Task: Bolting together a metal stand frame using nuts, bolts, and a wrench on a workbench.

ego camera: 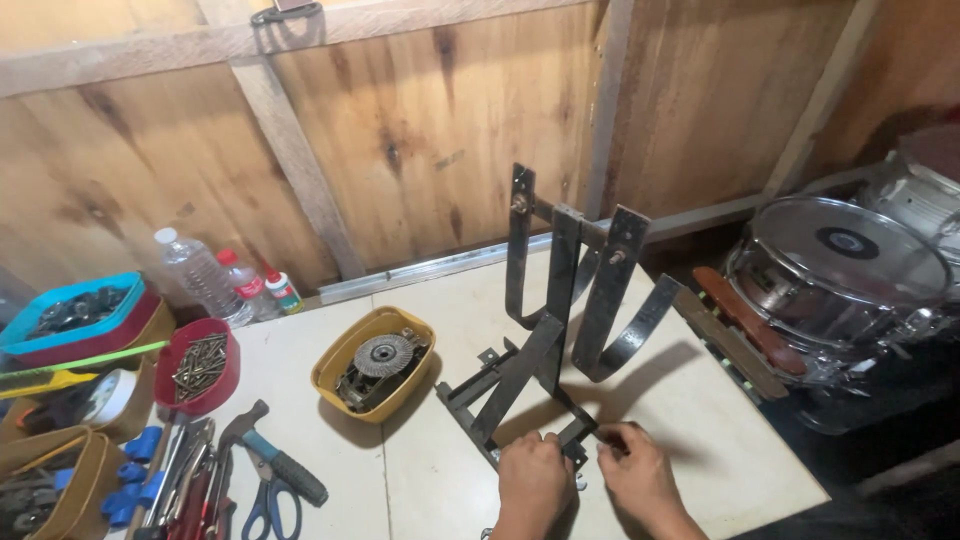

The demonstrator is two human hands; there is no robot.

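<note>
Metal bracket frame (560,330) of dark flat bars stands on the pale worktop (700,450), its low end at the near edge and its curved arms rising toward the wooden wall (420,130). Both hands work at that low end. Left hand (533,478) has its fingers curled together over the near bar, pressing on it. Right hand (632,470) pinches a small part of the frame's end between thumb and fingertips; what that part is cannot be made out.

Left of the hands lie a hammer with a blue grip (268,455), blue-handled scissors (268,508) and a heap of hand tools (185,480). Further back sits a yellow tub (345,365) holding a wire wheel (384,354), just beside the frame's base. A red bowl of screws (200,368) stands left of it, with a blue-rimmed tray of nuts (75,312) beyond.

Against the wall stand a clear plastic bottle (198,275) and two smaller bottles (262,288). At the right, off the worktop, rests a snare drum (835,285) with a shiny shell.
</note>
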